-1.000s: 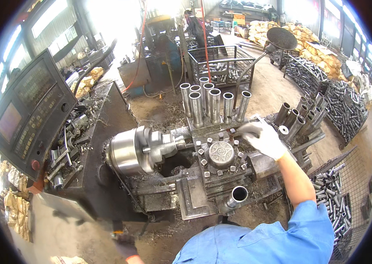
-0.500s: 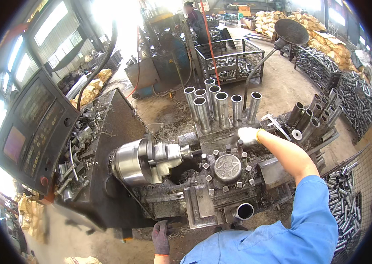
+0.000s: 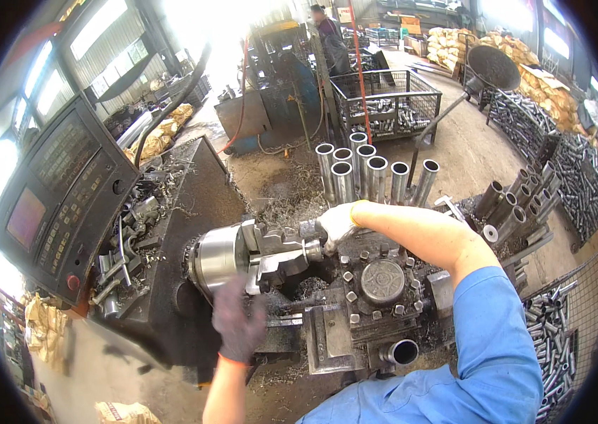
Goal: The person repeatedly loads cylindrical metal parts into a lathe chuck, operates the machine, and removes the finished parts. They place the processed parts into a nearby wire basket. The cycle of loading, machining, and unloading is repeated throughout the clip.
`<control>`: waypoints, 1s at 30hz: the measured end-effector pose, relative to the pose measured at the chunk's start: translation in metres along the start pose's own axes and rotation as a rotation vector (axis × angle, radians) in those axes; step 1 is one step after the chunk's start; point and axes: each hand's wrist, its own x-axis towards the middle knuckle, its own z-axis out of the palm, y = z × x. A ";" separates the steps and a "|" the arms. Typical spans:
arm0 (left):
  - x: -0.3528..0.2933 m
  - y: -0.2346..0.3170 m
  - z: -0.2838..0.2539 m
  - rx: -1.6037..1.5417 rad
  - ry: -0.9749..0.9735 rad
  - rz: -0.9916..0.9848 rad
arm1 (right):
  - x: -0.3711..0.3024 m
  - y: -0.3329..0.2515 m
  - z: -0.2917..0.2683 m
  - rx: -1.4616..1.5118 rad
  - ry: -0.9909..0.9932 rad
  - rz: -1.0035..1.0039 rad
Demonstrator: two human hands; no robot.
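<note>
A lathe chuck (image 3: 223, 260) holds a short metal workpiece (image 3: 312, 250) between its stepped jaws (image 3: 278, 265). My right hand (image 3: 339, 225), in a whitish glove, is at the workpiece's right end with its fingers curled down. What they close on is hidden. In front of the chuck's lower edge, my left hand (image 3: 238, 321) is raised in a dark glove, blurred by motion, its fingers stretched upward with nothing visible in them. A bolted square tool post (image 3: 382, 283) stands right of the workpiece. Below it, a short tube (image 3: 403, 352) points toward me.
Upright bright tubes (image 3: 377, 177) stand behind the tool post. Darker tubes (image 3: 504, 206) lean at the right, near a caliper (image 3: 447, 205) and a metal ring (image 3: 490, 233). A control panel (image 3: 59, 205) rises at left. A lamp (image 3: 493, 68), wire bins (image 3: 384, 95) and a person (image 3: 331, 42) are farther back.
My right hand has moved left from behind the tool post to the workpiece's end. My left hand has risen from below the machine to the chuck. The view has shifted slightly.
</note>
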 end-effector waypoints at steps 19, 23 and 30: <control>0.007 0.065 -0.048 -0.963 -0.172 -0.316 | 0.058 -0.013 0.042 0.238 -0.138 0.108; 0.112 0.012 0.017 -0.587 -0.308 -0.645 | 0.042 -0.024 0.041 0.217 -0.034 0.090; 0.063 -0.012 0.034 -0.696 -0.126 -0.545 | 0.036 -0.012 0.044 -0.023 0.117 -0.100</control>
